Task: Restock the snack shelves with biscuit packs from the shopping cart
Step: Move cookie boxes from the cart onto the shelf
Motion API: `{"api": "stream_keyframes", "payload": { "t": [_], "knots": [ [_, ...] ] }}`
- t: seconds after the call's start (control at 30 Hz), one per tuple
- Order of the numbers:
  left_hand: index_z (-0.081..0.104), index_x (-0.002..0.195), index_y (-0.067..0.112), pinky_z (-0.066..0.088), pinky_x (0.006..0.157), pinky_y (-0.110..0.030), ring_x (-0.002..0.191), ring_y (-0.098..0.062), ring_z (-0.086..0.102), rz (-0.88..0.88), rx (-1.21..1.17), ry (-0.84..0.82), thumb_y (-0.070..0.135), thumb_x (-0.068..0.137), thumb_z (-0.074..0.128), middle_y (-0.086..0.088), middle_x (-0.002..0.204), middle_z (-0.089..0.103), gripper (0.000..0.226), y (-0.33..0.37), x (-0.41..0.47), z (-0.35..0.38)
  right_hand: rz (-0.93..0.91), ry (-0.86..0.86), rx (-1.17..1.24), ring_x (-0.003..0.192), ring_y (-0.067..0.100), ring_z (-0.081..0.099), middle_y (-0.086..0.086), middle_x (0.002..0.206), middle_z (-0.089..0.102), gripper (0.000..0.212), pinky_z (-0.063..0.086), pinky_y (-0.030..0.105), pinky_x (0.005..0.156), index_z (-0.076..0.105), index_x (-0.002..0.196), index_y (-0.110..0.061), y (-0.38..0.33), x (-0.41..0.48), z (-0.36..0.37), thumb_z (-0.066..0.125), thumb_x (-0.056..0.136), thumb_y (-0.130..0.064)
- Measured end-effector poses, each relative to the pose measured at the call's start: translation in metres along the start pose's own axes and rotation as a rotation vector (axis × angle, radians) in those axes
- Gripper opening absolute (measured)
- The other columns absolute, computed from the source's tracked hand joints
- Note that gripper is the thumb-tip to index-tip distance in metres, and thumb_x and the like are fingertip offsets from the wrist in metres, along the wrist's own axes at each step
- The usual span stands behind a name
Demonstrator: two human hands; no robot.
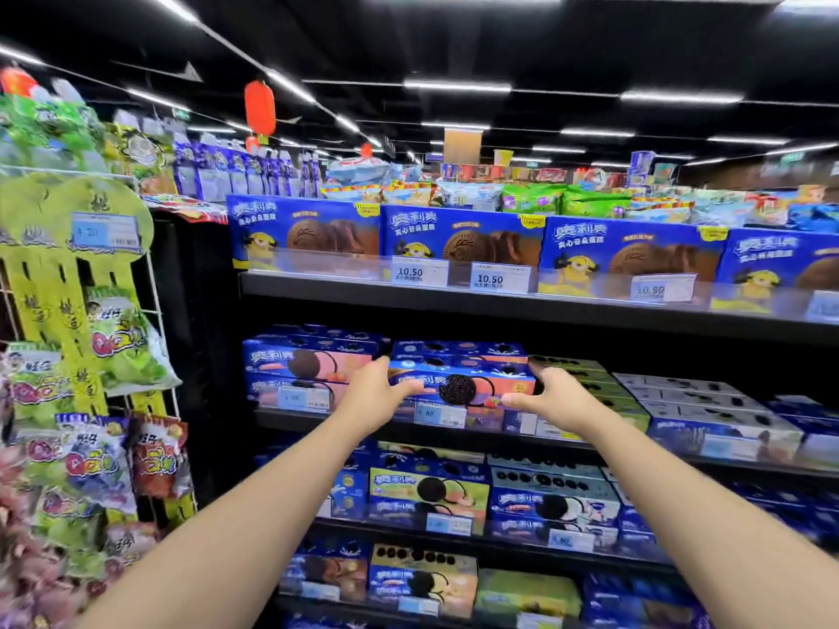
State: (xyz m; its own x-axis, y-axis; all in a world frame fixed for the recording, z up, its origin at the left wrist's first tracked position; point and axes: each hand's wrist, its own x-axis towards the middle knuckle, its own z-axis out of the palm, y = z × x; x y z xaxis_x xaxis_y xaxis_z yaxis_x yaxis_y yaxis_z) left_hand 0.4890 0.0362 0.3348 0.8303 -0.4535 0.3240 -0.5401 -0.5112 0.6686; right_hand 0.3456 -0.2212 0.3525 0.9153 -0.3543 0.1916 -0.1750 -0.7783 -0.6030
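Shop shelves (499,306) look nearly full; the left hand (370,394) and right hand (554,399) grip the ends of one pack (461,384), maybe setting it in place. No cart shows.

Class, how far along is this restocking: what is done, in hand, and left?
Done: the shelves look mostly full of boxes. In hand: the left hand and right hand grip the ends of a blue biscuit box at the second shelf. Left: setting it in place; the cart is out of view, so remaining stock is unknown.
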Motion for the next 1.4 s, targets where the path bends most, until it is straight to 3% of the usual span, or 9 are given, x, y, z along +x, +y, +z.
{"api": "stream_keyframes", "payload": {
  "t": [0.07,0.2,0.37,0.47,0.57,0.73,0.87,1.1,1.4],
  "knots": [
    [0.053,0.107,0.014,0.042,0.074,-0.033,0.097,-0.026,0.061,-0.047,0.035,0.024,0.041,0.092,0.07,-0.007,0.107,0.067,0.035,0.005,0.006,0.007,-0.013,-0.009,-0.035,0.101,0.026,0.067,0.007,0.115,0.071,0.067,0.054,0.039,0.092,0.055,0.135,-0.015,0.002,0.007,0.002,0.076,0.083,-0.051],
    [0.053,0.12,0.003,0.04,0.076,-0.031,0.107,-0.033,0.06,-0.074,0.077,0.117,0.028,0.098,0.064,-0.017,0.117,0.063,0.035,0.016,0.01,0.023,-0.004,0.024,-0.038,0.105,0.031,0.067,0.015,0.118,0.072,0.062,0.052,0.042,0.091,0.063,0.126,-0.008,0.003,0.013,0.006,0.077,0.083,-0.05],
    [0.042,0.145,0.002,0.035,0.115,-0.04,0.141,-0.037,0.034,0.245,0.318,0.249,0.004,0.098,0.058,-0.022,0.15,0.037,0.05,0.016,-0.005,0.033,0.031,0.118,-0.182,0.063,0.011,0.059,0.002,0.079,0.066,0.071,0.044,0.03,0.053,0.058,0.133,-0.013,-0.001,0.01,0.009,0.072,0.082,-0.06],
    [0.061,0.124,0.002,0.048,0.099,-0.047,0.118,-0.038,0.049,0.511,0.355,0.378,0.001,0.093,0.064,-0.018,0.126,0.055,0.031,0.006,-0.015,0.044,0.071,0.254,-0.286,0.065,0.017,0.059,-0.003,0.072,0.059,0.071,0.039,0.031,0.052,0.058,0.126,-0.015,-0.001,0.006,0.017,0.071,0.079,-0.066],
    [0.063,0.106,0.004,0.05,0.082,-0.045,0.095,-0.029,0.054,0.549,0.319,0.309,0.006,0.094,0.062,-0.009,0.103,0.058,0.012,0.001,-0.025,0.055,0.058,0.383,-0.226,0.078,0.023,0.06,-0.006,0.081,0.057,0.061,0.041,0.033,0.061,0.045,0.114,-0.022,0.0,0.001,0.03,0.077,0.078,-0.058],
    [0.064,0.118,0.005,0.049,0.09,-0.041,0.105,-0.026,0.056,0.392,0.275,0.279,0.011,0.097,0.056,-0.007,0.112,0.06,0.023,0.004,-0.024,0.056,-0.011,0.421,-0.103,0.078,0.018,0.061,-0.014,0.08,0.058,0.029,0.052,0.042,0.078,0.045,0.094,-0.03,-0.006,-0.002,0.039,0.073,0.089,-0.024],
    [0.061,0.128,0.008,0.047,0.093,-0.041,0.108,-0.026,0.056,0.344,0.346,0.241,0.017,0.098,0.052,-0.006,0.119,0.059,0.033,0.012,-0.023,0.054,-0.043,0.41,-0.209,0.094,0.024,0.065,-0.006,0.094,0.067,0.007,0.052,0.042,0.089,0.063,0.1,-0.026,-0.014,-0.004,0.039,0.065,0.093,-0.023],
    [0.065,0.125,0.009,0.045,0.1,-0.042,0.119,-0.024,0.054,0.441,0.313,0.208,0.016,0.098,0.053,-0.005,0.126,0.061,0.031,0.018,-0.042,0.064,-0.117,0.358,-0.257,0.111,0.022,0.058,-0.004,0.115,0.07,0.024,0.046,0.044,0.1,0.068,0.12,-0.024,-0.011,-0.023,0.05,0.06,0.098,-0.025],
    [0.067,0.1,0.004,0.049,0.082,-0.04,0.088,-0.03,0.057,0.683,0.223,-0.013,0.01,0.092,0.064,-0.01,0.099,0.063,0.011,-0.001,-0.119,0.146,-0.12,0.168,-0.137,0.096,0.017,0.064,-0.002,0.107,0.069,0.017,0.051,0.033,0.087,0.071,0.112,-0.018,0.047,-0.119,0.095,0.061,0.098,-0.02]
  ]
}}
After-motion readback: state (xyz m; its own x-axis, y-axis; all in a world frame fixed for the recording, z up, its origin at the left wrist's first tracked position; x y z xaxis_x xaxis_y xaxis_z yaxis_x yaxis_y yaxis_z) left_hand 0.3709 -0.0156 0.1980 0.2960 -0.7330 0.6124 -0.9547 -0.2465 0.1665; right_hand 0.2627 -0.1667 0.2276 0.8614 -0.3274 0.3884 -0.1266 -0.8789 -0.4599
